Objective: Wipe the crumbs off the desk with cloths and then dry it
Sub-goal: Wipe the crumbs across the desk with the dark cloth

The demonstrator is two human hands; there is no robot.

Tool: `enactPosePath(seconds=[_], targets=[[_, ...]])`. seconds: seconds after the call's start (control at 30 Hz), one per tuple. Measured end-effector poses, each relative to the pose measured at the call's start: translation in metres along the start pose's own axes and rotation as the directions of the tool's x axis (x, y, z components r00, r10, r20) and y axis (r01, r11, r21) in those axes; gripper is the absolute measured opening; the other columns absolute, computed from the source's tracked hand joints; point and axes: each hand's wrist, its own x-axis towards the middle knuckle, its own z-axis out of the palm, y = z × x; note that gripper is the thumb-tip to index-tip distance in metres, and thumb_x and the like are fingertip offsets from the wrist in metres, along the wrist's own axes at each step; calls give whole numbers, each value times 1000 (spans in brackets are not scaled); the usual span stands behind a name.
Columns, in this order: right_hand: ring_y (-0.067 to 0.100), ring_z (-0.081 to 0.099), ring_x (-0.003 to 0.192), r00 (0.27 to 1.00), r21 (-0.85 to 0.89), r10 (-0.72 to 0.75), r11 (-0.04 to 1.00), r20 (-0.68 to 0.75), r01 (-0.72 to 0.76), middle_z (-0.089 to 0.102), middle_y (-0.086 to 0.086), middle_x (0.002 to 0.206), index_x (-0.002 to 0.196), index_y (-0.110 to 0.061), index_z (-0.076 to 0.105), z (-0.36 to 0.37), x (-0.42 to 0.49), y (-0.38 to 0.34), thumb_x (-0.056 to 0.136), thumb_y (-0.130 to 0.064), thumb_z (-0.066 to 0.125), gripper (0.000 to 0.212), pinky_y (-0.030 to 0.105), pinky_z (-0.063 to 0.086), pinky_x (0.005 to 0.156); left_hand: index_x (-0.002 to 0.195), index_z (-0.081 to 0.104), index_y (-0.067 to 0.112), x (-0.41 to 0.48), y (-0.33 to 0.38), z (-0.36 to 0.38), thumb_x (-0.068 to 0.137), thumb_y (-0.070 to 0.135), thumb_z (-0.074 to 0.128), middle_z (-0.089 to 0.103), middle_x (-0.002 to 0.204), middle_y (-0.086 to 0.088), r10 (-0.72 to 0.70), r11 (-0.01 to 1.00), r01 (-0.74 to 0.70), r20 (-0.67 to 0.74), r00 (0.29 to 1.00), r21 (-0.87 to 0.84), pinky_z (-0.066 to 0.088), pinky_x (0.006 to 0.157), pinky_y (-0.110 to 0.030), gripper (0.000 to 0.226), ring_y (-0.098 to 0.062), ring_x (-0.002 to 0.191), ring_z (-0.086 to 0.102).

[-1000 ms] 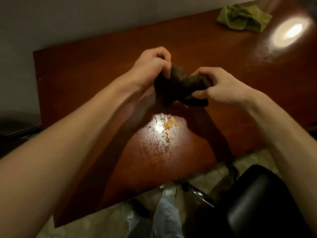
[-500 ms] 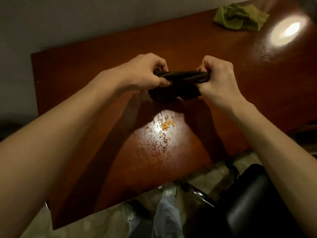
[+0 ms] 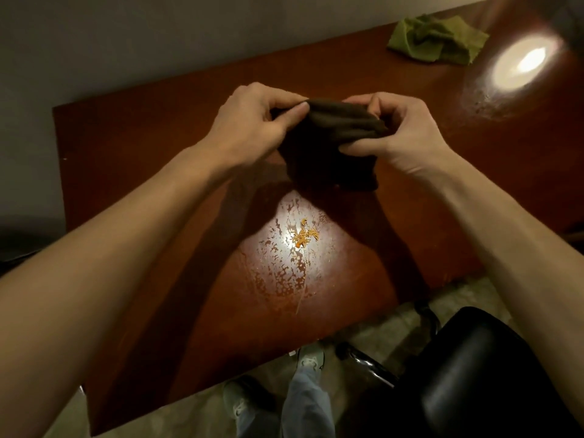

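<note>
Above the middle of the reddish-brown desk (image 3: 132,159) I hold a dark brown cloth (image 3: 331,143) in both hands. My left hand (image 3: 252,124) pinches its left top edge and my right hand (image 3: 398,131) grips its right side; the cloth hangs folded between them, off the surface. A small heap of orange crumbs (image 3: 305,237) lies on the desk just below the cloth, in a bright wet-looking reflection. A crumpled green cloth (image 3: 437,37) rests at the far right corner.
A lamp's glare (image 3: 521,63) shines on the desk at the far right. A black office chair (image 3: 480,374) stands at the lower right, beside my legs and shoes (image 3: 308,406). A grey wall runs behind the desk.
The dark cloth went from bunched, to stretched taut between my fists, to hanging folded and loose. My hands stayed above the crumbs.
</note>
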Motion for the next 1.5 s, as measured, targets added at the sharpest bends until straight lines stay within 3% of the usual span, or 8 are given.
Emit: enactPosePath(seconds=[0.1, 0.27, 0.5, 0.7, 0.8, 1.1, 1.37, 1.5], targets=[[13, 69, 88, 999, 60, -12, 998, -48, 15, 71, 7, 97, 72, -14, 49, 1, 9, 0, 73, 0, 87, 41, 23, 53, 76, 105, 77, 17, 5, 6, 1, 105, 30, 56, 74, 92, 5, 2, 992, -12, -76, 997, -124, 56, 83, -39, 25, -2, 87, 67], [6, 42, 60, 985, -584, -111, 794, 131, 167, 46, -10, 70, 77, -21, 41, -4, 18, -2, 80, -43, 86, 50, 25, 33, 56, 93, 62, 11, 7, 15, -2, 106, 33, 55, 58, 81, 0, -32, 955, -27, -192, 981, -296, 53, 73, -52, 26, -15, 77, 58], [21, 46, 78, 979, -766, -197, 622, 49, 164, 47, -6, 84, 85, -20, 41, -15, 8, 8, 88, -28, 74, 34, 45, 43, 65, 107, 59, 4, -12, 0, -10, 107, 26, 52, 58, 95, 2, 206, 976, -177, -264, 942, 127, 39, 73, -23, 23, -7, 84, 51], [23, 60, 94, 957, -711, 9, 671, 291, 210, 51, -5, 104, 106, -20, 57, 39, -32, 57, 91, -18, 68, 19, 36, 50, 78, 114, 60, 8, -71, -45, 24, 105, 27, 42, 63, 109, -9, 260, 901, -284, 114, 959, 327, 49, 81, -38, 27, -22, 97, 56], [21, 60, 97, 944, -686, 154, 721, 292, 94, 44, -4, 126, 141, -19, 57, 61, -59, 80, 92, -11, 66, 50, 40, 57, 86, 119, 59, 12, -108, -63, 47, 108, 34, 39, 66, 118, -6, 182, 916, -272, 298, 937, 295, 53, 95, -43, 31, -23, 105, 62], [17, 54, 96, 903, -587, 240, 809, 357, 17, 40, -8, 112, 149, -29, 55, 76, -74, 73, 101, -9, 53, 53, 30, 46, 84, 93, 46, 22, -140, -59, 77, 106, 32, 47, 69, 115, 2, -102, 991, 111, 109, 989, -81, 50, 87, -46, 17, -16, 106, 64], [13, 47, 106, 812, -419, 421, 874, 404, -245, 44, -8, 111, 144, -35, 58, 72, -90, 72, 102, -1, 48, 55, 33, 38, 98, 83, 46, 21, -148, -60, 72, 98, 25, 42, 66, 133, 18, -127, 976, 170, 279, 952, -134, 40, 90, -33, 15, -10, 110, 58], [5, 48, 104, 749, -382, 464, 874, 473, -300, 43, -9, 115, 149, -34, 53, 70, -94, 70, 105, -15, 55, 48, 26, 36, 92, 82, 65, 27, -150, -60, 67, 107, 37, 25, 72, 124, 9, -80, 988, 118, 318, 945, -101, 40, 109, -34, 48, -2, 117, 58]])
